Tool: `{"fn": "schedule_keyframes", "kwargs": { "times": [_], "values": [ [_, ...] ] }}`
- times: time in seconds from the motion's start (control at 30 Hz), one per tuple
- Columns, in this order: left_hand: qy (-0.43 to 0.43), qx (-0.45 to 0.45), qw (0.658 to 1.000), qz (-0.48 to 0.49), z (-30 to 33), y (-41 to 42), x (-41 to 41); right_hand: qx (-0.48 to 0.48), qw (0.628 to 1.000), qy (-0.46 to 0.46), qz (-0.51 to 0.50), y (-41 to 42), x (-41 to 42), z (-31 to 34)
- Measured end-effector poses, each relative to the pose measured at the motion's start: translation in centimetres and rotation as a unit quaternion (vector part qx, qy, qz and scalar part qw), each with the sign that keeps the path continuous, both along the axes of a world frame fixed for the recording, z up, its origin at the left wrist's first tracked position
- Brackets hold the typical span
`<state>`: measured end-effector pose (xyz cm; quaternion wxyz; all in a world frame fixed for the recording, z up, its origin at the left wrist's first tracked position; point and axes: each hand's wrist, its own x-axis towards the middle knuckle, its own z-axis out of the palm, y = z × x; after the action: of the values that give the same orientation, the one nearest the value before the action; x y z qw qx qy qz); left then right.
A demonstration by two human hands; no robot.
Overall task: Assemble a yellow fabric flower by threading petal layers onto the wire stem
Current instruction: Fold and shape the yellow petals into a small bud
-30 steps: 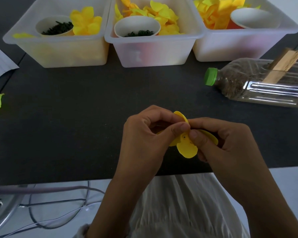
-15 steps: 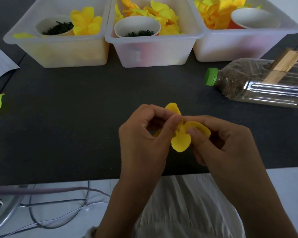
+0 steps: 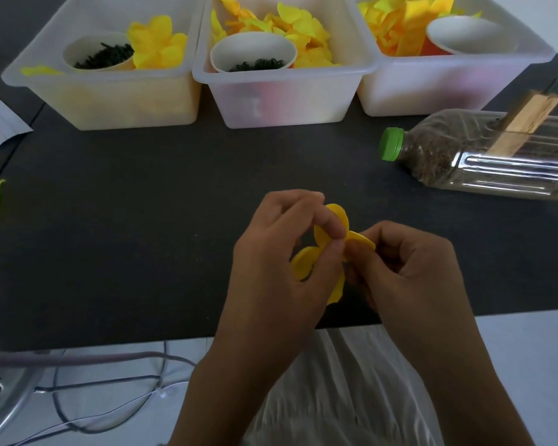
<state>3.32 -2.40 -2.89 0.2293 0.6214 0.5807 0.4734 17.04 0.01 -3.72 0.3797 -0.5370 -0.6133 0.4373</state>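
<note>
Dark tabletop (image 3: 142, 220) | both hands just nearer than bottle (image 3: 484, 159); left hand (image 3: 281, 262) and right hand (image 3: 406, 272) pinch yellow petal layer (image 3: 335, 217), turned since earlier; stem unseen; threading apparently ongoing

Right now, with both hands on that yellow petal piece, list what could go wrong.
1. Both the left hand and right hand pinch the yellow petal layer at its centre; tight fingertips could crease or tear the fabric.
2. The wire stem is hidden behind the fingers, so it may miss the hole.
3. The bottle lies on its side near the right hand; a nudge might roll it.
</note>
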Motion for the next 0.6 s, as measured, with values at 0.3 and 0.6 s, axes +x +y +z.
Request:
{"fn": "schedule_keyframes", "kwargs": {
  "times": [0.3,0.6],
  "values": [
    [0.043,-0.028,0.999,-0.003,0.07,-0.07,0.67,0.028,0.998,-0.047,0.029,-0.02,-0.34,-0.14],
    [-0.041,-0.09,0.992,0.075,-0.41,-0.16,0.82,-0.001,0.999,-0.02,0.04,-0.32,-0.97,0.23]
  ]
}}
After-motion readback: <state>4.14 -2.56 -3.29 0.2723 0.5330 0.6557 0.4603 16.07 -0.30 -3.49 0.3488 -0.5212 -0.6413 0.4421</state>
